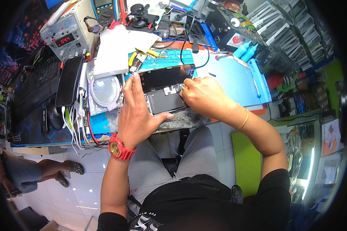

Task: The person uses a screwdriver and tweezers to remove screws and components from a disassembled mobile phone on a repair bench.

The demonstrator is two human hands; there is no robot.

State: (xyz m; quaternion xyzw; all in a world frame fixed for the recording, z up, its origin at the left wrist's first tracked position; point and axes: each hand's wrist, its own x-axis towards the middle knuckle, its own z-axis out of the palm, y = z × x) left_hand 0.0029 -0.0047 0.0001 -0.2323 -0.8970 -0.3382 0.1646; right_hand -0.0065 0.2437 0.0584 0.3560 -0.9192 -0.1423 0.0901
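An opened smartphone (pixel 164 102) lies at the bench's near side, its dark battery and pale board parts uncovered. Its black display panel (pixel 162 79) is folded up along the far edge. My left hand (pixel 137 107) steadies the left side, fingers at the panel's left edge and thumb along the near edge. Over the phone's right end, my right hand (pixel 204 94) is closed, its bent fingertips pressed together near the board. Whatever those fingertips hold, if anything, is hidden behind them.
Left of the phone are a coiled white cable (pixel 104 92), another black phone (pixel 69 81) and a power supply (pixel 67 34). A light-blue mat (pixel 229 79) and blue bottles (pixel 245 51) are at the right. Behind the phone sits a blue tool tray (pixel 167 57). Another person's legs (pixel 52 169) show at lower left.
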